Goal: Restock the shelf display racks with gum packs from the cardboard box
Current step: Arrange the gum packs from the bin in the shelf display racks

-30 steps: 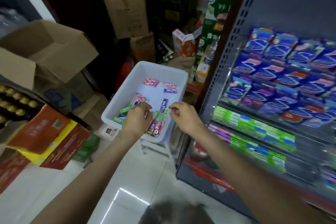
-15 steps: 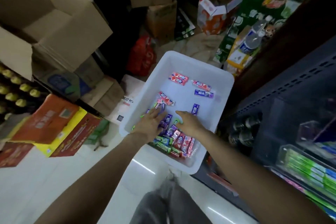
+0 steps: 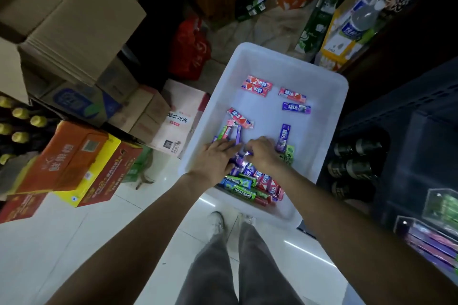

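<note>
A white plastic bin (image 3: 285, 57) stands in front of me with loose gum packs in it: pink ones (image 3: 256, 85) at the back, a purple one (image 3: 296, 108) on the right, and green Doublemint packs (image 3: 241, 189) piled at the near edge. My left hand (image 3: 215, 158) lies over the pile with its fingers stretched toward the right. My right hand (image 3: 262, 153) is curled beside it, its fingertips pinching a purple gum pack (image 3: 240, 160) between the two hands. The shelf display rack (image 3: 441, 242) with purple and green packs shows at the lower right.
An open cardboard box (image 3: 74, 15) sits at the upper left above orange and yellow cartons (image 3: 71, 156). A red bag (image 3: 190, 49) lies behind the bin. Dark bottles (image 3: 354, 168) stand under the shelf on the right. My legs and a shoe (image 3: 218, 220) stand on white tile.
My view has dropped from the shelf to the bin. Both hands have gone deeper into the bin and come together over the pile, with the right fingers closing on a purple pack.
</note>
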{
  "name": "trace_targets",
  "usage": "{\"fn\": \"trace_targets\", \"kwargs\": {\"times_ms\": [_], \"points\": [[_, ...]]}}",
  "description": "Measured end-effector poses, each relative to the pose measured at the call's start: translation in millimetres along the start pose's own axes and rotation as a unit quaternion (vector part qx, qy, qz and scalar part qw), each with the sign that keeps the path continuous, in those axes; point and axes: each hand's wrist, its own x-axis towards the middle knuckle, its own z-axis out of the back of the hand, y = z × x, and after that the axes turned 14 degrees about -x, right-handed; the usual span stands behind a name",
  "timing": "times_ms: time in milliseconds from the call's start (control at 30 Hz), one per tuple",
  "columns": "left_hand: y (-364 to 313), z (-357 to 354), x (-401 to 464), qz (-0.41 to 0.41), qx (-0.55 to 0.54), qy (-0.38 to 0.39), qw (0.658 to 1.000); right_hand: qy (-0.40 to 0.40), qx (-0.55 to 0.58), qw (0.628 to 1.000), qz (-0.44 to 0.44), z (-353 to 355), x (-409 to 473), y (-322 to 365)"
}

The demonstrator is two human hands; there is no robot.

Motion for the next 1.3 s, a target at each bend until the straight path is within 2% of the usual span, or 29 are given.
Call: {"fn": "trace_targets", "kwargs": {"times_ms": [167, 267, 400, 500, 600, 733, 800, 867, 1033, 1167, 1233, 1300], "points": [[-6.5, 0.6, 18.1, 0.020, -0.084, -0.050, 0.995, -0.029, 0.115, 0.993, -0.004, 4.5, -8.4, -16.0], [-13.5, 2.9, 33.5, 0.059, -0.053, -0.053, 0.995, -0.024, 0.149, 0.989, -0.014, 4.0, -12.9, -26.5], [-16.4, 1.5, 47.7, 0.093, -0.022, -0.085, 0.992, -0.126, 0.176, 0.974, -0.071, 13.2, -11.6, -34.8], [-14.5, 3.9, 52.3, 0.110, -0.170, -0.107, 0.973, -0.193, 0.160, 0.957, -0.149, 24.9, -9.9, -44.1], [-13.9, 10.5, 54.1, 0.114, -0.260, -0.117, 0.952, -0.174, 0.154, 0.953, -0.193, 24.9, -3.1, -50.0], [-13.8, 17.1, 64.4, 0.119, -0.245, -0.104, 0.957, -0.124, 0.166, 0.949, -0.238, 18.5, 9.8, -51.3], [-11.5, 18.0, 71.8, 0.111, -0.232, -0.110, 0.960, -0.103, 0.128, 0.952, -0.259, 19.7, 13.5, -50.5], [-9.7, 18.2, 77.3, 0.119, -0.234, -0.116, 0.958, -0.097, 0.090, 0.955, -0.264, 22.4, 16.3, -50.2], [-12.4, 20.6, 76.8, 0.141, -0.271, -0.114, 0.945, -0.058, 0.125, 0.959, -0.250, 27.8, 26.3, -40.2], [-10.6, 17.6, 66.7, 0.179, -0.336, -0.131, 0.915, -0.060, 0.107, 0.966, -0.227, 23.0, 25.5, -25.4], [-9.8, 20.2, 60.3, 0.193, -0.394, -0.137, 0.888, -0.072, 0.173, 0.961, -0.204, 25.9, 20.3, -24.0], [-12.7, 28.7, 51.8, 0.195, -0.466, -0.133, 0.853, -0.088, 0.292, 0.937, -0.169, 36.1, 9.7, -25.6]]}}
